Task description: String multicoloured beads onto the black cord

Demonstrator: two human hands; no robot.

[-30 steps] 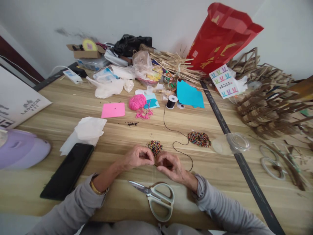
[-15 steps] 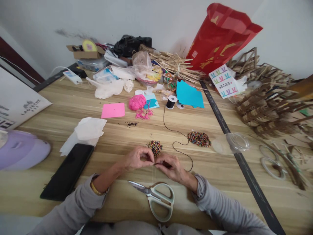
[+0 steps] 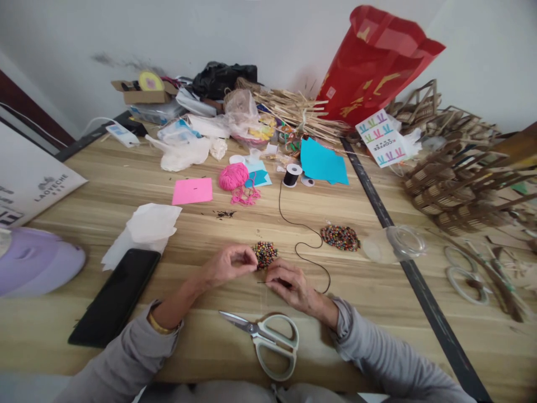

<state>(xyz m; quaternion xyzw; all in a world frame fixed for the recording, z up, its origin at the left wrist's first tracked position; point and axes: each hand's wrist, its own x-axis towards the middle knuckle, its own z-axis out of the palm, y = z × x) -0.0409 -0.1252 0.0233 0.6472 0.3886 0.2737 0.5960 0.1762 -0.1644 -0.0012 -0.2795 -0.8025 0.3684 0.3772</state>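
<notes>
My right hand [image 3: 289, 284] pinches a dark cord whose short end [image 3: 262, 282] sticks out to the left of the fingertips. Close by, at the left edge of a pile of multicoloured beads [image 3: 265, 254], my left hand [image 3: 230, 264] has thumb and forefinger pressed together; whatever may be between them is too small to make out. From a spool of black cord [image 3: 292, 175] a line curves down the table to behind my right hand. White-handled scissors [image 3: 274, 344] lie just below both hands. Right of the pile rests a bunch of strung beads [image 3: 340, 238].
A black phone [image 3: 115, 296] and white paper [image 3: 153, 226] lie left. Pink yarn [image 3: 234, 177], a pink card [image 3: 192, 191] and blue sheets [image 3: 324, 162] sit farther back. Woven baskets [image 3: 453, 190] and a clear round container [image 3: 394, 244] are right; a red bag [image 3: 373, 67] stands behind.
My left hand has moved apart from my right hand, up and left to the bead pile. The short cord end now shows between them. My right hand has hardly moved.
</notes>
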